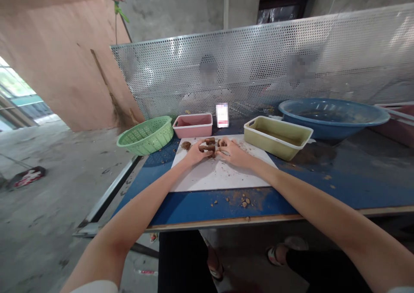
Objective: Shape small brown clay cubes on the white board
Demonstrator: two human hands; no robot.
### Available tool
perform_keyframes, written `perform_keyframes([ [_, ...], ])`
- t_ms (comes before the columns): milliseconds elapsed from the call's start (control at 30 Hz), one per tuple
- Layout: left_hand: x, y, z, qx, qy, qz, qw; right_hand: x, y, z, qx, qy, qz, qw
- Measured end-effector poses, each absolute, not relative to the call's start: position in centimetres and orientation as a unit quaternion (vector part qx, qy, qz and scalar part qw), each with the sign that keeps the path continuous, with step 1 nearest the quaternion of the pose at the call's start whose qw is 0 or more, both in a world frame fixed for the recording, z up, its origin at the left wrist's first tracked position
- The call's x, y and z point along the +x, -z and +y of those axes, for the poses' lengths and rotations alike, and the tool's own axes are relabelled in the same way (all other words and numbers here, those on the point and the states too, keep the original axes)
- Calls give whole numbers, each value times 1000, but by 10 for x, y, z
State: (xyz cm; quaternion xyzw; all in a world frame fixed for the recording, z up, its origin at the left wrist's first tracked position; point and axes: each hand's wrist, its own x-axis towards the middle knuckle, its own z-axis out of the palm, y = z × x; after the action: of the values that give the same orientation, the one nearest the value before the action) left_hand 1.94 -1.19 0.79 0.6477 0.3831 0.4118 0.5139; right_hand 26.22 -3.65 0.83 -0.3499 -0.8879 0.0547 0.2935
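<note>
Several stubby brown pieces [210, 141], earthy-looking and of a kind I cannot make out, lie close together on a white board [220, 178]. My left hand [195, 154] has its fingers and thumb closed on the left end of a brown piece. From the other side, my right hand [235, 153] curls its fingers against the right of the same group, closed on a brown piece there that they partly hide. A separate brown lump [186, 145] rests on the board to the left of my left hand.
Behind the board stand a green basket [147, 133], a pink bin [194, 131], a lit phone screen [222, 115] and an olive bin [274, 142]. A wide blue basin [336, 127] is farther right. Crumbs [245, 201] lie near the table's front edge; a perforated metal panel [252, 64] rises behind.
</note>
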Motion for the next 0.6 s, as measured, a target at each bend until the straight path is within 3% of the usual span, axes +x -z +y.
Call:
perform_keyframes([
  [100, 19, -7, -12, 645, -412, 375, 524, 263, -8, -35, -347, -43, -884, 310],
  [233, 19, -7, -12, 651, -408, 388, 509, 263, -6, -34, -328, -34, -905, 268],
  [400, 19, -8, -12, 657, -397, 385, 513, 262, -7, -32, -345, -25, -888, 302],
  [600, 18, -4, -8, 659, -404, 391, 500, 261, -9, -37, -332, -25, -908, 253],
])
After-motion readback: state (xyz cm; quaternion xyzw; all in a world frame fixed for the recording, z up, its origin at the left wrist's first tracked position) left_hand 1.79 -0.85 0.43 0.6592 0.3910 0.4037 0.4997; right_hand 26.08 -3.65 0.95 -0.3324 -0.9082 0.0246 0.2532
